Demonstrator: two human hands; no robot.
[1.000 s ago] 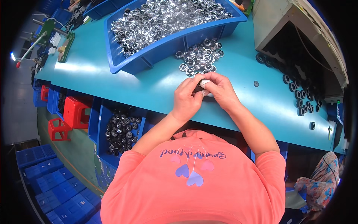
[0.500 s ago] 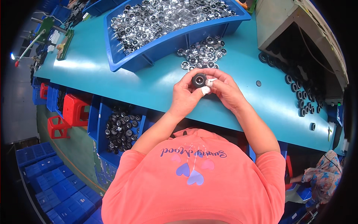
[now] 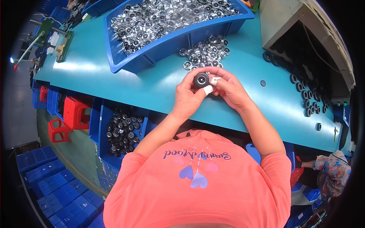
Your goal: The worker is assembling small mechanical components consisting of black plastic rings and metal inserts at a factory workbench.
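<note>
Between my two hands, above the near part of the teal table, is a small toy wheel [image 3: 201, 79] with a black tyre and a shiny hub. My left hand [image 3: 188, 97] grips it from the left, fingers curled behind and thumb below. From the right, my right hand [image 3: 229, 89] closes on the same wheel, its thumb at the tyre's edge. White wraps cover both thumb tips. Just beyond my fingers lies a loose pile of chrome wheel hubs [image 3: 205, 53]. Behind the pile stands a blue bin [image 3: 152, 49] heaped with more such hubs.
Black tyres [image 3: 306, 95] lie scattered at the right, by a beige box-like machine [image 3: 283, 22]. A small grey disc [image 3: 263, 83] rests on the teal table [image 3: 152, 89]. Below its left edge, a blue crate [image 3: 102, 131] holds finished-looking wheels. Red stools [image 3: 74, 114] stand left; another person [image 3: 330, 173] is at lower right.
The wheel turns slightly in my grip and shifts a little left, its hub now facing up more fully. At lower right, the other person's arm has moved.
</note>
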